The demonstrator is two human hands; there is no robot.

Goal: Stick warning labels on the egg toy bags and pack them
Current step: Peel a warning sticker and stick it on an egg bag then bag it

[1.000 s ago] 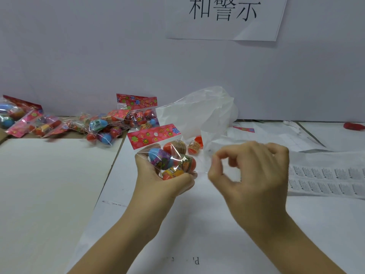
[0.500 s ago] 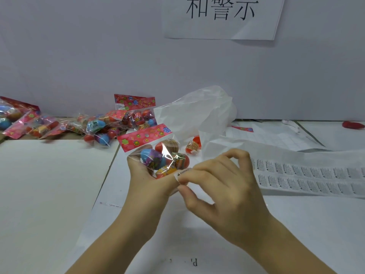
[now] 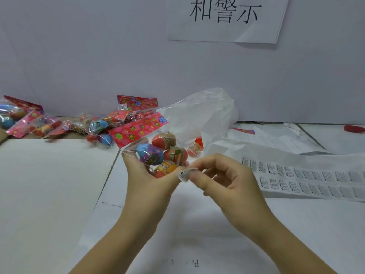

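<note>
1. Left hand (image 3: 146, 180), fingers curled round the lower part of an egg toy bag (image 3: 158, 153), raised above the white table (image 3: 197, 224) near its middle.
2. Egg toy bag of clear film, with a red flowered header card (image 3: 138, 131) slanting up to the right and several coloured eggs inside.
3. Right hand (image 3: 227, 180), thumb and forefinger pinching a small white warning label (image 3: 185, 175), other fingers loosely curled.
4. Warning label at the lower right edge of the held bag, just beside the left thumb; possibly touching the film, the contact not clear from this angle.
5. Label sheet (image 3: 308, 180) with two rows of printed labels, flat on the table to the right of both hands.
6. Pile of further egg toy bags (image 3: 94, 127) at the back left, close to the wall.
7. Crumpled white plastic bag (image 3: 201, 115) behind the hands, with a loose orange egg (image 3: 195, 148) at its foot.
8. Paper sign (image 3: 225, 18) with large printed characters, fixed on the wall above.
9. Small red object (image 3: 354, 128) at the far right edge of the table.
</note>
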